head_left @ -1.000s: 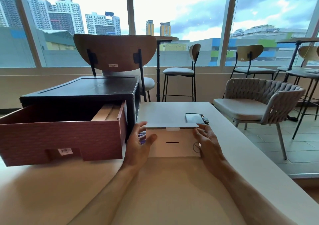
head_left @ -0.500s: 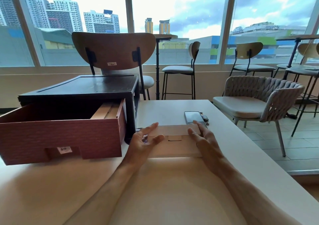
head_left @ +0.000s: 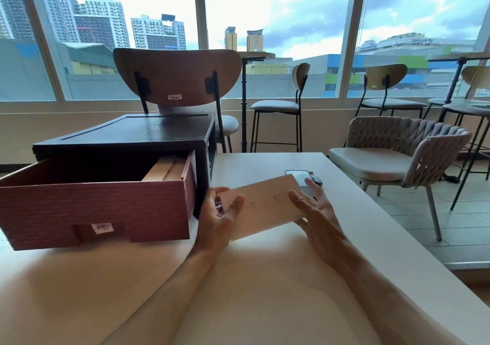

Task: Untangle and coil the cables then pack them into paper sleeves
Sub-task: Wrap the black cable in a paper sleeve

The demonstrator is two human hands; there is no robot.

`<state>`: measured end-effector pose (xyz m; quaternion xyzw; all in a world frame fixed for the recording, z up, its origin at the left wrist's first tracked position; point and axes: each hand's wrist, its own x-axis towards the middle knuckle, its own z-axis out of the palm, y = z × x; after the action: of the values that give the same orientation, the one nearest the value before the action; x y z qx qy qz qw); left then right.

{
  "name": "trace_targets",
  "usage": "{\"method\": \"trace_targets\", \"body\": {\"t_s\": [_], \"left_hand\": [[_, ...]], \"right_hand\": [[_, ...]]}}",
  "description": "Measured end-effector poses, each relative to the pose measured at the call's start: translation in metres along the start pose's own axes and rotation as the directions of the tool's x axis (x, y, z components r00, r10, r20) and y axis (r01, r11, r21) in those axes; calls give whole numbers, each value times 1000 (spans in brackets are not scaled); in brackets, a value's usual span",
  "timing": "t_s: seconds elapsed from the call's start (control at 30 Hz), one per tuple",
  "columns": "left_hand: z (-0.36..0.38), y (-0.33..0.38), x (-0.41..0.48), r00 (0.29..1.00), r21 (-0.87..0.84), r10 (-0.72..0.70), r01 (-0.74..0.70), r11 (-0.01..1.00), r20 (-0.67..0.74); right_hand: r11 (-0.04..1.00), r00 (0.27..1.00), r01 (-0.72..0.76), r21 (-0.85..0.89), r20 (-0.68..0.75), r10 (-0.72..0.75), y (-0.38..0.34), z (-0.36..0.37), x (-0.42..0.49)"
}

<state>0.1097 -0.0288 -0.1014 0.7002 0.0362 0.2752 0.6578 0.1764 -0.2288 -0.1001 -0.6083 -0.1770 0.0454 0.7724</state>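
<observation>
A flat tan paper sleeve [head_left: 265, 205] is lifted off the table and tilted, its right end higher. My left hand [head_left: 218, 218] grips its left edge, thumb on top. My right hand [head_left: 314, 209] holds the right end with the fingers spread along the edge. A small dark bit, perhaps cable [head_left: 218, 207], shows behind my left fingers; I cannot tell what it is. More tan sleeves [head_left: 167, 168] stand in the open reddish drawer [head_left: 95, 209] of a black box [head_left: 132, 135] on the left.
A phone [head_left: 298, 175] with a small dark item [head_left: 316, 180] beside it lies just beyond the sleeve. The white table [head_left: 371, 228] drops off at its right edge. A woven chair [head_left: 397, 156] stands to the right, a wooden-backed chair [head_left: 177, 77] behind the box.
The sleeve's flap came down and closed. Both hands then lifted the sleeve off the table and tilted it, right end up.
</observation>
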Motion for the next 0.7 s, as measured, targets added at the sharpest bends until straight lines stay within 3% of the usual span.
{"method": "trace_targets", "body": {"t_s": [0.13,0.5,0.7], "left_hand": [[3,3,-1,1000,2,-8,8,1000,-28],[2,3,-11,979,378,195,-205,903,65],[7,3,-12,991,233,119,-132,963,68]], "right_hand": [[998,998,-26,51,67,22,2,6,-2],[988,989,132,82,50,-137,-9,17,-11],[995,991,90,44,97,-94,-9,32,-17]]}}
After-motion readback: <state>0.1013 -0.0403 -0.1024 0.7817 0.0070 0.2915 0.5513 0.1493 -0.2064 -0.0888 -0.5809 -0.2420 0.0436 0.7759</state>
